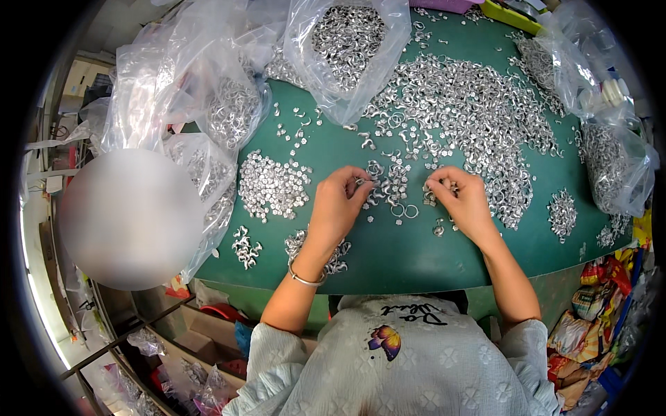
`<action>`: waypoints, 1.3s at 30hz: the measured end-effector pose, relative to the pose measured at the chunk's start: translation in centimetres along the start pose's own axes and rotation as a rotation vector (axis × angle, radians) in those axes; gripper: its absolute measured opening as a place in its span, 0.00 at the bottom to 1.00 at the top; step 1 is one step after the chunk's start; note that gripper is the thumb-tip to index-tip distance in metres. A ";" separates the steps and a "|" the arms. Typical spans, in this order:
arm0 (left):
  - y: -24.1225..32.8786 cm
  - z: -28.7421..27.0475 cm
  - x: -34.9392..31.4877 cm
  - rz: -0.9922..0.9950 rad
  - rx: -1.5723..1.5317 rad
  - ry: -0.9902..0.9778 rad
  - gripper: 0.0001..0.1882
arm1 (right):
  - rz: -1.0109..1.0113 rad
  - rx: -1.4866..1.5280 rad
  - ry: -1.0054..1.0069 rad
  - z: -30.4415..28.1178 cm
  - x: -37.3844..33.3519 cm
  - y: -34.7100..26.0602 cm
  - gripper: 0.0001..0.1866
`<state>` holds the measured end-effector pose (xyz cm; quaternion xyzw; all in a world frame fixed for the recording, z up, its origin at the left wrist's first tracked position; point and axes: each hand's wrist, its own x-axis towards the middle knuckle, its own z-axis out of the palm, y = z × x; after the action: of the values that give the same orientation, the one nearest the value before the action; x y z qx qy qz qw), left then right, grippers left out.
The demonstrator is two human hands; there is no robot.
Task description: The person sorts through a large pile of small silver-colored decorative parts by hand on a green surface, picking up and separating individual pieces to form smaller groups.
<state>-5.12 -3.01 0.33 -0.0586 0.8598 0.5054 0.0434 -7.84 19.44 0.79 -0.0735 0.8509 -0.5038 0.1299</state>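
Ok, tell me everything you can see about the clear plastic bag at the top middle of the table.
The clear plastic bag is thin, crinkled and glossy, lying slumped on the green table at its far edge. It is part-filled with small silvery metal pieces. Its lower end meets the big loose heap of metal pieces. Neither hand touches it.

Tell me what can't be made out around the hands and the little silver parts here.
Head view:
- Piece pinched by left hand: hidden by fingers.
- Piece at right hand: too small.
- Clear bag: top cut off by the edge.
- Blurred oval: hides whatever is behind it.
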 end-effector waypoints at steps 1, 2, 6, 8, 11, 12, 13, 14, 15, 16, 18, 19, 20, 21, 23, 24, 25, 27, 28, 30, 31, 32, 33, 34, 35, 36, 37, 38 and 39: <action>-0.1 0.1 -0.1 -0.010 -0.025 -0.007 0.06 | 0.049 0.146 -0.019 -0.1 -0.1 -0.2 0.02; -0.2 0.2 -0.2 -0.019 -0.050 -0.018 0.06 | 0.099 0.292 -0.035 -0.1 -0.3 -0.4 0.02; 0.4 0.7 -0.4 0.041 0.001 0.057 0.08 | 0.065 0.366 -0.017 0.9 -1.2 -0.6 0.02; 1.8 0.7 -0.8 0.085 0.140 0.153 0.10 | -0.015 0.260 0.030 1.3 -1.5 -0.7 0.03; 2.6 2.0 -3.4 0.013 -0.164 -0.037 0.12 | 0.044 0.310 0.019 1.9 -2.4 -1.6 0.02; 2.4 2.4 -3.8 -0.189 -0.412 -0.253 0.16 | -0.032 0.248 0.003 2.0 -2.7 -2.0 0.03; 2.5 2.5 -4.0 -0.321 -0.611 -0.350 0.17 | -0.108 0.187 -0.013 2.2 -3.0 -2.4 0.03; 2.6 2.5 -4.3 -0.454 -0.809 -0.447 0.18 | -0.182 0.126 -0.030 2.4 -3.3 -2.7 0.03; 2.6 2.5 -4.4 -0.588 -1.007 -0.543 0.19 | -0.201 0.110 -0.036 2.4 -3.3 -2.7 0.03; 2.0 2.5 -4.4 -0.521 -1.024 -0.537 0.19 | -0.220 0.094 -0.042 2.4 -3.3 -2.7 0.03; 1.8 2.3 -4.5 -0.507 -1.000 -0.538 0.17 | -0.229 0.141 -0.030 2.3 -3.1 -2.2 0.04; 1.8 2.2 -4.5 -0.501 -0.990 -0.536 0.16 | -0.220 0.205 -0.016 2.4 -2.9 -1.5 0.05; 2.0 2.1 -4.6 -0.519 -1.020 -0.483 0.15 | -0.210 0.271 -0.003 2.4 -2.5 -1.1 0.06; 2.4 2.0 -4.6 -0.538 -1.051 -0.428 0.14 | -0.161 0.155 0.016 2.2 -2.0 -1.0 0.06; 2.7 1.8 -4.7 -0.563 -1.109 -0.335 0.12 | -0.061 -0.077 0.059 1.8 -0.5 -1.3 0.07; 2.8 1.9 -4.7 -0.569 -1.137 -0.298 0.11 | -0.116 -0.148 0.044 2.4 0.1 -1.2 0.06; 2.8 1.9 -4.6 -0.576 -1.164 -0.261 0.11 | -0.208 -0.216 0.088 3.2 0.6 -0.8 0.06; 1.9 1.9 -4.8 -0.518 -1.169 -0.157 0.10 | -0.397 -0.350 0.172 4.5 1.5 -0.1 0.05; 1.4 1.9 -4.8 -0.488 -1.169 -0.107 0.09 | -0.386 -0.350 0.177 4.6 1.5 0.1 0.06; 0.7 1.8 -4.8 -0.252 -0.626 0.001 0.07 | -0.199 -0.301 0.104 3.8 1.3 -0.4 0.06; 0.5 1.7 -4.7 -0.135 -0.352 0.050 0.06 | -0.105 -0.276 0.068 3.3 1.3 -0.8 0.06; 1.4 1.4 -4.5 -0.109 -0.106 0.091 0.07 | -0.065 -0.297 0.060 2.9 1.2 -0.9 0.06; 1.2 1.6 -4.1 -0.017 0.033 0.120 0.07 | -0.140 -0.300 0.081 3.0 1.1 -1.0 0.06; 1.0 2.1 -3.7 0.075 0.172 0.148 0.08 | -0.215 -0.302 0.103 3.2 0.9 -1.1 0.06; 0.9 2.5 -3.4 0.171 0.310 0.173 0.08 | -0.286 -0.305 0.128 3.3 0.8 -1.1 0.05; 1.0 2.8 -3.1 0.168 0.360 0.155 0.08 | -0.303 -0.378 0.112 3.4 0.8 -1.1 0.05; 1.1 3.0 -2.9 0.166 0.409 0.137 0.09 | -0.318 -0.451 0.097 3.6 0.9 -1.0 0.05; 1.2 3.0 -2.9 0.161 0.461 0.122 0.09 | -0.336 -0.521 0.078 3.8 1.0 -1.0 0.05; 1.1 2.9 -2.9 0.166 0.473 0.115 0.09 | -0.336 -0.525 0.064 3.5 0.9 -1.1 0.05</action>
<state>-2.41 0.24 0.23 -0.0046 0.9571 0.2877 -0.0347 -7.64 15.74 -0.04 -0.2285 0.9314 -0.2834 -0.0054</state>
